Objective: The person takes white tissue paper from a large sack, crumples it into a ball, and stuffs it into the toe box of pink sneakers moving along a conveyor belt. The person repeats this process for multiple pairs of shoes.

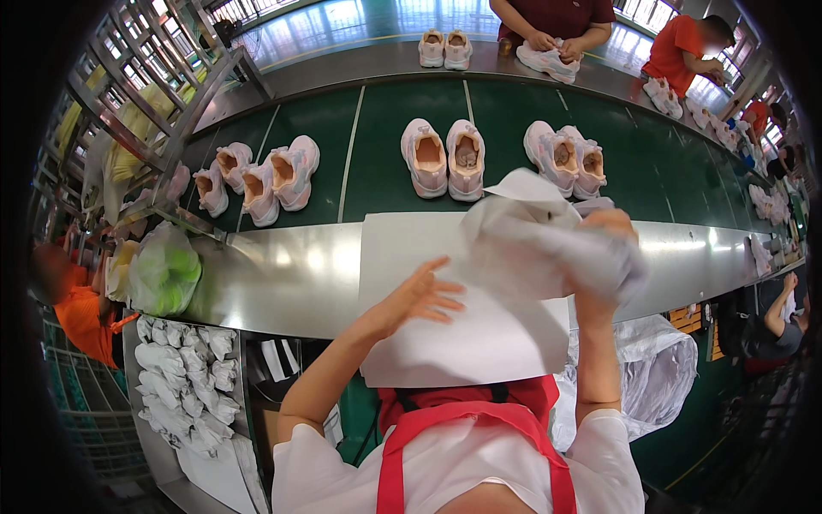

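My right hand (610, 224) grips crumpled white paper (539, 236), smeared by motion, above the right part of a flat stack of white sheets (454, 343). Over the left part of that stack hovers my left hand (428, 295), fingers spread and nothing in it. Beyond the stack, a pair of pale pink and white sneakers (465, 163) stands on the green conveyor belt (377, 128). Another pair (548, 154) sits to its right, partly hidden by the paper. Two more pairs (291, 176) stand to the left.
A tray (240, 403) of crumpled white paper bundles is at my left, below a plastic bag with green contents (167, 270). A metal rack (128, 103) rises far left. A large translucent bag (659, 368) lies at right. Across the belt, co-workers (561, 26) handle shoes.
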A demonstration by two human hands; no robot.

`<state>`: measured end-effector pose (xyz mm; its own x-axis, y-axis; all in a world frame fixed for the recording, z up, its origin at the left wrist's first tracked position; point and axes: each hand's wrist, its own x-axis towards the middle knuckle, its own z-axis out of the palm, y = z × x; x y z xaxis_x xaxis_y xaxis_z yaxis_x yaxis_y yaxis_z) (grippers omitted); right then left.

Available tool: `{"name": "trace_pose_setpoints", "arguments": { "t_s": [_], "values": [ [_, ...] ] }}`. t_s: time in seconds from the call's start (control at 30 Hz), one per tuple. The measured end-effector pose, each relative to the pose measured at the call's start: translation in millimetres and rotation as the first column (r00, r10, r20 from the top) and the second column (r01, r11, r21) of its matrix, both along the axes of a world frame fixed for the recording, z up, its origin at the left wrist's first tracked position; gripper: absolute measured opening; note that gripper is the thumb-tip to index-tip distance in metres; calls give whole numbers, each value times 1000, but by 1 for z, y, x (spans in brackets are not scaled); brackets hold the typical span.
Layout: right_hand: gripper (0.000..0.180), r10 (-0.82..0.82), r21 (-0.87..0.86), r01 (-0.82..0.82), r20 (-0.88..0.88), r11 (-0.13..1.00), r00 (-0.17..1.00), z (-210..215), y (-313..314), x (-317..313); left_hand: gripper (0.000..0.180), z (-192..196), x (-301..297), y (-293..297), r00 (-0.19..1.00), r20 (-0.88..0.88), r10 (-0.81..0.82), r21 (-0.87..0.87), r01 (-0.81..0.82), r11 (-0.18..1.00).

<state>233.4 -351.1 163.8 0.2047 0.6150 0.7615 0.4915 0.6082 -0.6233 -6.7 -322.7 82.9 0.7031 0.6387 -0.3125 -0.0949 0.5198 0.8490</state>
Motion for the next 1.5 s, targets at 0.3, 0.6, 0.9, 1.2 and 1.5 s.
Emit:
{"name": "trace_pose_setpoints", "arguments": {
  "t_s": [0.3, 0.6, 0.9, 1.2, 1.5],
  "values": [
    [16, 386, 103, -642, 723, 759, 572, -24, -9, -70, 75, 20, 30, 27, 739, 673, -32, -348, 354, 868],
    [38, 276, -215, -217, 301, 952, 913, -16, -12, -63, 37, 23, 30, 22, 899, -26, 438, 181, -427, 886],
    [44, 466, -731, -456, -213, 507, 859, -10, 20, -41, 67, 44, -3, 30, 999, -21, 44, 486, -28, 874],
    [82, 171, -522, -22, 239, 852, 956, -34, 22, -73, 51, 26, 21, 39, 864, 55, 501, 465, -466, 753],
    [58, 315, -636, -376, -212, 674, 925, -54, 27, -105, 61, 1, 31, 53, 643, 187, 743, 496, -714, 493]
  ]
}}
